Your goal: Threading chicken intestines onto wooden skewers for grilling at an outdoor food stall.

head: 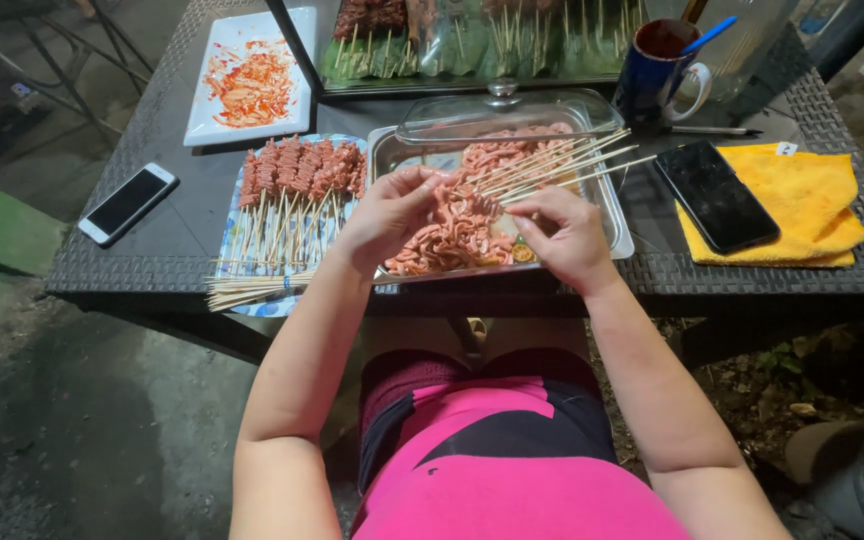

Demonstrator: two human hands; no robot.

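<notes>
Head view only. Hands met over the metal tray [614,215], working raw pink meat [452,235]. Your left hand [389,215] was closed on a strip of that meat, fingers curled around it above the tray's near-left part. Your right hand [564,238] was pinched on a bamboo skewer [577,172] whose far end ran up and right across the tray; whether the tip had entered the meat, I couldn't tell, your fingers hid it. Hands were close together, nearly touching.

More loaded skewers [522,160] lay slanted across the tray's far side, under a glass lid [507,112] propped on the rim. Left of the tray, a patterned plate [237,215] held finished sticks [302,170], with bare sticks [247,290] bundled at the table edge. A white phone [128,203] lay further left, a black phone [716,196] on a yellow cloth [812,195] to the right, a blue mug [657,72] behind.

Risks, as judged: the point sat near your left fingers, so a hard push through slippery meat could prick you. The bare sticks overhung the edge, and a brush from your left forearm could knock them off. The tray's near rim also sat at the table edge; leaning on it could tip it.
</notes>
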